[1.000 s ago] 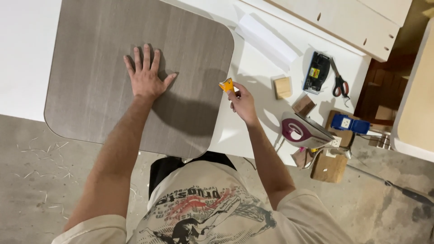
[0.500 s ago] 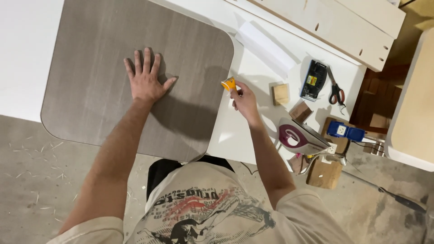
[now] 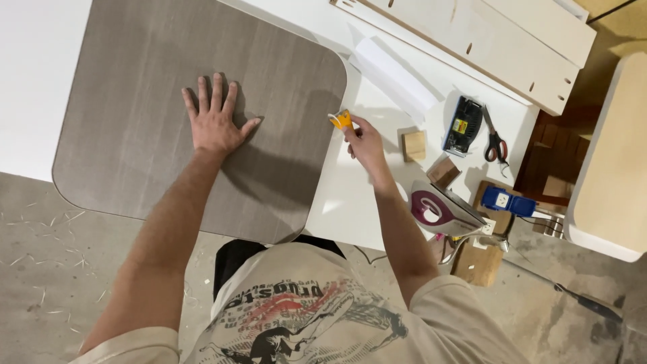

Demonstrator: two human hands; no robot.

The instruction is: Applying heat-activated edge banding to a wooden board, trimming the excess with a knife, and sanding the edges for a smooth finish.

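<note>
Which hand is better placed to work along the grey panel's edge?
Probably the right hand: it already holds the small yellow tool at the grey panel's edge. The left hand lies flat on the panel.

The board [image 3: 135, 101] is grey with a fine wood grain. The table [image 3: 350, 202] under it is white. The small tool [image 3: 341, 120] is yellow-orange. The iron [image 3: 441, 209] is grey with a magenta patch, the scissors [image 3: 497, 143] have red handles, and the plug [image 3: 502, 200] is blue.
</note>
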